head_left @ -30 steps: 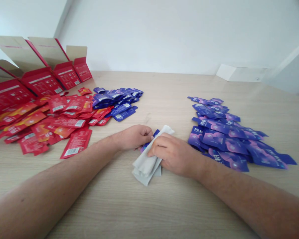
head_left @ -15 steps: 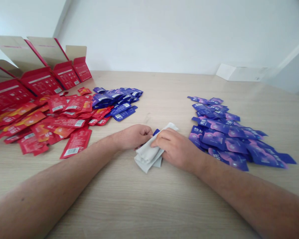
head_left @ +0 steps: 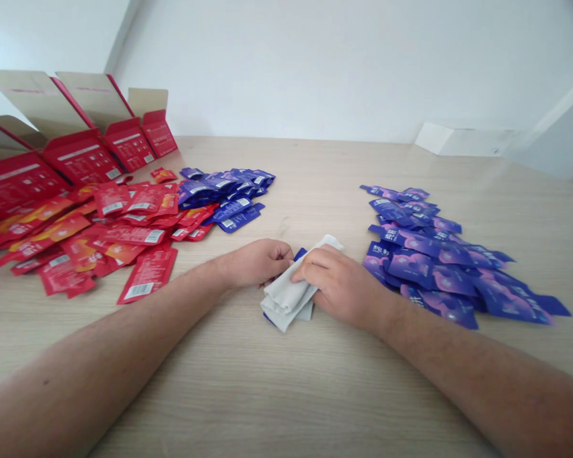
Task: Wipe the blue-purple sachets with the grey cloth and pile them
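My right hand (head_left: 341,283) is closed on a folded white cloth (head_left: 289,291) at the middle of the table. Beneath the cloth lies a blue packet (head_left: 300,254), mostly covered, with only its edges showing. My left hand (head_left: 260,262) is closed at the packet's upper left side, its fingertips pinched on the packet's edge. To the right is a pile of blue and purple packets (head_left: 430,248). A smaller blue pile (head_left: 224,187) lies behind my left hand, beside a heap of red packets (head_left: 124,235).
Open red cartons (head_left: 81,156) stand along the back left with their flaps up. A white box (head_left: 463,140) lies at the back right of the wooden table (head_left: 286,394). A pale wall (head_left: 325,70) rises behind.
A blue corner of the packet now shows at the lower left of the cloth. Both hands keep nearly the same place; the whole view has shifted very slightly.
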A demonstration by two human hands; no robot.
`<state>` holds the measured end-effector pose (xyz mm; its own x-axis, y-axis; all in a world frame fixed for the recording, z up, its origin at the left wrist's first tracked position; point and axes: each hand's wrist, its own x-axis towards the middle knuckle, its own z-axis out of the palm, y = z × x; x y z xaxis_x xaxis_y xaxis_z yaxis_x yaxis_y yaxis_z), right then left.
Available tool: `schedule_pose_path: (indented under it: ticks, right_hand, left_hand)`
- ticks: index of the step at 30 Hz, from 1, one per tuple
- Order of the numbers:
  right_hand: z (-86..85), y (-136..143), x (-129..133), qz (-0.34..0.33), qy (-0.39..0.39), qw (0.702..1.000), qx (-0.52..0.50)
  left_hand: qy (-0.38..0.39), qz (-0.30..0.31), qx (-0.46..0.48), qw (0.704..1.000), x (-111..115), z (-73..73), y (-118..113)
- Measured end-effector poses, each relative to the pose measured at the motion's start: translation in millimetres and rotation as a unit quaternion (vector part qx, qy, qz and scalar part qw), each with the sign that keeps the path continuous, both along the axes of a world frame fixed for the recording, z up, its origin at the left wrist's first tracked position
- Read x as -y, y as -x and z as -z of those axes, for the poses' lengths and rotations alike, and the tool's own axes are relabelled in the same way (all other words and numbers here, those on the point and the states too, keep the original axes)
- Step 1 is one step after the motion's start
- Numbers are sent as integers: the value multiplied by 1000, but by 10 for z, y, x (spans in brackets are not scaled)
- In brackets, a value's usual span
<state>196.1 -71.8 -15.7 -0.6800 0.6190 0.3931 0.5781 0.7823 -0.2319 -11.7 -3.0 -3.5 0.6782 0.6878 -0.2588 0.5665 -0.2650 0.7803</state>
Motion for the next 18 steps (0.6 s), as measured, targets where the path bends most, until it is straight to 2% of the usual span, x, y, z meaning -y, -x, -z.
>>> schedule_pose_path:
  ticks: [3, 8, 13, 14, 18]
  right_hand:
    - [-1, 16, 23, -39, 2, 999, 22]
    - [7, -11, -5, 25, -7, 999, -18]
    - [8, 16, 23, -71, -3, 997, 14]
    - [8, 14, 22, -73, -2, 997, 16]
    - [5, -22, -14, 8, 2, 1000, -11]
  left_hand:
    - [6, 4, 2, 1000, 8, -9, -5]
    - [-1, -13, 0, 1000, 20, -7, -11]
    - [4, 8, 7, 1000, 10, -5, -4]
    - [4, 9, 7, 1000, 7, -1, -3]
    - [-3, -8, -3, 1000, -2, 20, -4]
